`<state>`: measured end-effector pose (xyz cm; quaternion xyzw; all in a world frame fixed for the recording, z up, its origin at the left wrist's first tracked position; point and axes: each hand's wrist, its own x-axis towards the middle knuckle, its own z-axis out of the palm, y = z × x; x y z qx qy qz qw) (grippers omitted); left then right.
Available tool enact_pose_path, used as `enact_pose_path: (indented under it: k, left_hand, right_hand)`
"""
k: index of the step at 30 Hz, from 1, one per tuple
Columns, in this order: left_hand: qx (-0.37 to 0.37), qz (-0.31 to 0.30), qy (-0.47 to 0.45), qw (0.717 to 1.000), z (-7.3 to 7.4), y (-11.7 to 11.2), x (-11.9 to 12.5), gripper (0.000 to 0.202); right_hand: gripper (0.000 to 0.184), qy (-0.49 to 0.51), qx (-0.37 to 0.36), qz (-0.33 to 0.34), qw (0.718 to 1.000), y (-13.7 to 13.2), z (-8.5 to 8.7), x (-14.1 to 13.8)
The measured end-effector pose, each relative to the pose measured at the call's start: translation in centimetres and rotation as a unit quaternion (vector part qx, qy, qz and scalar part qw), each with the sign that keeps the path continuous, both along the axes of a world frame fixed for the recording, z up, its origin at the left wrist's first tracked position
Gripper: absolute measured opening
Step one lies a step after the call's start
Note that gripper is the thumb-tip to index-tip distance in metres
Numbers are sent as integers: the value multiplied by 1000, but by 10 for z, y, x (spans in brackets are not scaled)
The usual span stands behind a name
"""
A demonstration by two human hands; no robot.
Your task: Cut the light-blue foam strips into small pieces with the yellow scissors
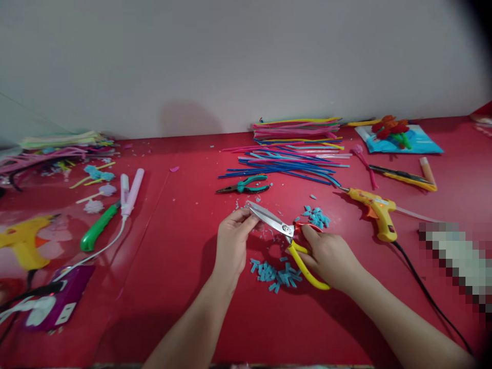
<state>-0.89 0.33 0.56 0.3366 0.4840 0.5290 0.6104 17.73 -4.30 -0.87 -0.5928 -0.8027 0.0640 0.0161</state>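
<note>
My right hand grips a pair of scissors with one yellow and one red handle. Their blades point left and reach the fingertips of my left hand. The left fingers are pinched together at the blade tips, and whatever they hold is too small or hidden to make out. Below the blades lies a heap of short blue strips. A smaller pile of blue cut pieces sits just beyond my right hand. Tiny blue scraps are scattered on the red table under the scissors.
Teal-handled pliers lie beyond my hands, before a stack of coloured pipe cleaners. On the right rests a yellow glue gun with a trailing cord. A pink hair straightener, green-handled tool and purple power strip lie left.
</note>
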Motion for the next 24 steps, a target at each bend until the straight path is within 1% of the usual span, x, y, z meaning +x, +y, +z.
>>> enact_pose_path:
  k: [6,10,12,14,15,17,18,20,21,22,23,24]
  left_hand:
    - [7,-3,17,1000,0,0,-1,13]
    - [7,-9,13,1000,0,1,-2,11]
    - [4,-20,9,1000,-1,1,-2,10]
    - [-12,-47,9,999,-2,-1,1,13]
    - [-23,-66,10,997,-2,-2,3,14]
    - [-45,-113,13,992,-2,-5,7,17]
    - [-52,-140,14,989,-2,-7,10,17]
    - [-57,-192,14,980,-2,-11,14,17]
    - [-55,-214,15,975,-2,-12,15,17]
    - [-52,-232,16,971,-1,-14,16,17]
    - [-47,-245,19,968,-1,-14,17,17]
    - [-41,-255,21,966,-1,-15,17,17]
  right_hand:
    - [37,6,18,-2,1000,0,0,2]
    - [37,6,12,-21,1000,1,-1,4]
    - [33,43,-6,-52,998,2,-1,3]
    - [28,134,-31,-97,986,6,0,-1]
    - [26,196,-44,-120,972,8,2,-3]
    - [23,336,-72,-152,927,12,6,-10]
    - [22,402,-84,-162,897,13,9,-13]
    - [20,512,-149,-166,829,15,16,-19]
    - [20,550,-179,-167,799,15,18,-21]
    - [20,576,-200,-170,774,14,21,-22]
    - [21,592,-214,-173,757,13,22,-23]
    - [21,602,-219,-177,747,12,23,-23]
